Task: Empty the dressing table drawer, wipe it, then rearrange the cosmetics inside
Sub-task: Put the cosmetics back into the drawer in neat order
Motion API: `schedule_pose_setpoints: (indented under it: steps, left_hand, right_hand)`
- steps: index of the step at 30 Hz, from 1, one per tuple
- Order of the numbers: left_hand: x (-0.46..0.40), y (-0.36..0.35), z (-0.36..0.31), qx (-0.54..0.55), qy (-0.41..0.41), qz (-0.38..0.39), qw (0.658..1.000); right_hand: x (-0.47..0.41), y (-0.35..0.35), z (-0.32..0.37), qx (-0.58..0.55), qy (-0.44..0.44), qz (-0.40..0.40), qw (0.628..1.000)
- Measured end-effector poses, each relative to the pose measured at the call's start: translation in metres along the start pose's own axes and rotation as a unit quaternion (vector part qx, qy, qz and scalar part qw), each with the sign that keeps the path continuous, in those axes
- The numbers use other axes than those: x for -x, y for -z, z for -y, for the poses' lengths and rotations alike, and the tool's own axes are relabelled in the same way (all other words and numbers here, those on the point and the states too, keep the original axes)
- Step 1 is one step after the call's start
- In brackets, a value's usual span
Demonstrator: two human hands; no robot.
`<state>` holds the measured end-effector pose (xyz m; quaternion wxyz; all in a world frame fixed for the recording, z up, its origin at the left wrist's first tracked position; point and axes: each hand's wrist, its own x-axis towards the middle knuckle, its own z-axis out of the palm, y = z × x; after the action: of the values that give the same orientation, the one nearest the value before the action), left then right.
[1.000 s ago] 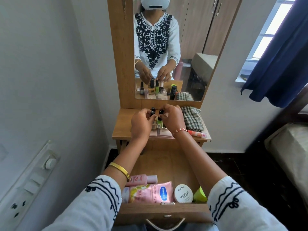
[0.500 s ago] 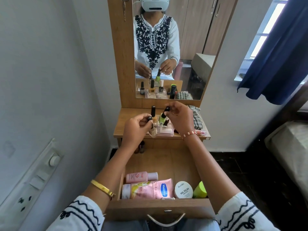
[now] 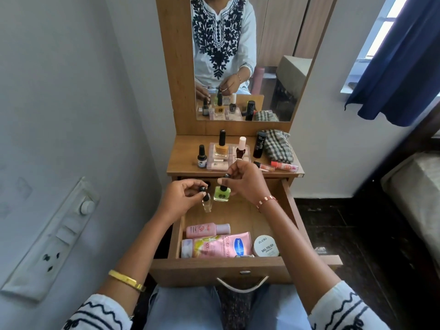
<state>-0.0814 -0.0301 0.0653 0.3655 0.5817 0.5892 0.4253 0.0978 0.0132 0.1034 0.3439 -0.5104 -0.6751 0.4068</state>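
1. Seated at a dressing table, a person holds 2 nail polish bottles above the open drawer (image 3: 289, 211). The left hand (image 3: 181, 201) pinches the black cap of a clear bottle (image 3: 206, 204); the right hand (image 3: 245, 181) pinches the cap of a green bottle (image 3: 222, 192). Both bottles hang upright, just beside each other, over the drawer's bare middle.

2. The step in hand appears to be the rearranging: the front of the drawer already holds a pink bottle (image 3: 207, 230), a pink lotion tube (image 3: 217, 246) and a white nail polish remover tub (image 3: 266, 246), lying side by side.

3. Still waiting on the tabletop (image 3: 183, 160) are 3 more polish bottles, a clear organiser tray (image 3: 215, 163), a black tube (image 3: 260, 145), lip products and a checked cloth (image 3: 278, 145).

4. The next move likely calls for lowering both bottles onto the drawer floor, setting them upright and letting go of the caps without tipping them.
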Motion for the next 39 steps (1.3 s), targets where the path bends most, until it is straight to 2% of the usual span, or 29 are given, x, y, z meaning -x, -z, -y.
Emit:
schedule_pose_setpoints:
  steps: [4, 8, 15, 18, 23, 39]
  left_hand:
    - [0.001, 0.002, 0.019, -0.017, 0.024, -0.003, 1.0]
    - [-0.002, 0.003, 0.033, -0.057, 0.032, -0.001, 0.998]
    - [-0.008, 0.001, 0.057, -0.248, -0.03, -0.009, 0.968]
    - [-0.012, -0.001, 0.061, -0.293, -0.056, -0.028, 0.954]
    - [-0.017, -0.003, 0.066, -0.319, -0.065, -0.075, 0.943]
    - [-0.027, -0.008, 0.064, -0.297, -0.031, -0.105, 0.949]
  right_hand:
    - [-0.002, -0.02, -0.023, 0.023, -0.048, -0.007, 0.999]
    - [-0.008, -0.033, -0.041, -0.012, -0.099, -0.034, 0.994]
    - [-0.02, -0.059, -0.055, -0.063, -0.139, -0.044, 0.987]
    - [-0.026, -0.07, -0.061, -0.001, -0.142, -0.033, 0.989]
    - [-0.033, -0.08, -0.065, 0.052, -0.136, -0.003, 0.989]
    - [-0.048, -0.096, -0.066, 0.086, -0.094, -0.008, 0.992]
